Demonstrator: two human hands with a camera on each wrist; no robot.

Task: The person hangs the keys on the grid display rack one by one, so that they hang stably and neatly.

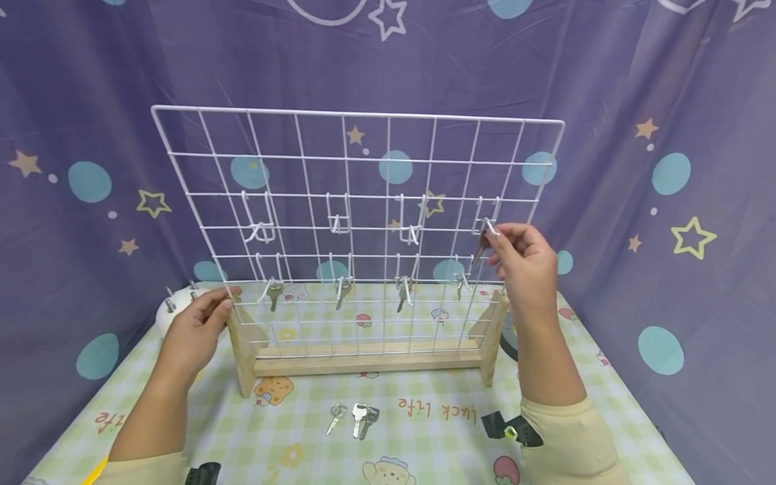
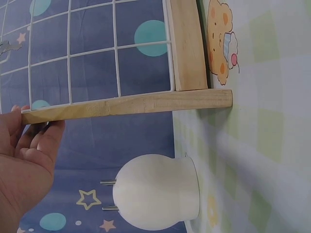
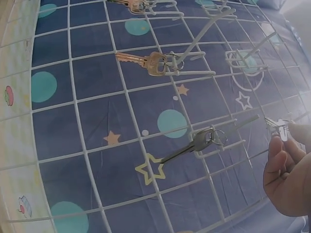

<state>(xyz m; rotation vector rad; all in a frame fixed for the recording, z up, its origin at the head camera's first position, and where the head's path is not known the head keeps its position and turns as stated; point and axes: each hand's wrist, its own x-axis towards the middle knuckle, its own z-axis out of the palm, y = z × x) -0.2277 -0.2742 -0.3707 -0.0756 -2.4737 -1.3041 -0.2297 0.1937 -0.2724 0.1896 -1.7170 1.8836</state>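
A white wire grid rack (image 1: 366, 159) stands on a wooden base (image 1: 370, 364), with white hooks in two rows. My left hand (image 1: 197, 327) holds the rack's left wooden upright (image 2: 131, 103), thumb and fingers on either side of its end. At the upper row's rightmost hook (image 1: 488, 225), my right hand (image 1: 526, 266) pinches a key (image 1: 481, 248) by its head end. In the right wrist view that hand (image 3: 289, 179) partly covers the key. From the lower hooks hang several keys, among them a dark key (image 3: 200, 141) and a brass-coloured key (image 3: 156, 64).
Loose keys (image 1: 360, 419) lie on the checked tablecloth (image 1: 339, 461) before the rack. Behind the left upright stands a white rounded object (image 2: 155, 191) with metal pegs. A dark round object (image 1: 509, 340), partly hidden, sits behind the right forearm. A patterned curtain (image 1: 606, 202) surrounds the table.
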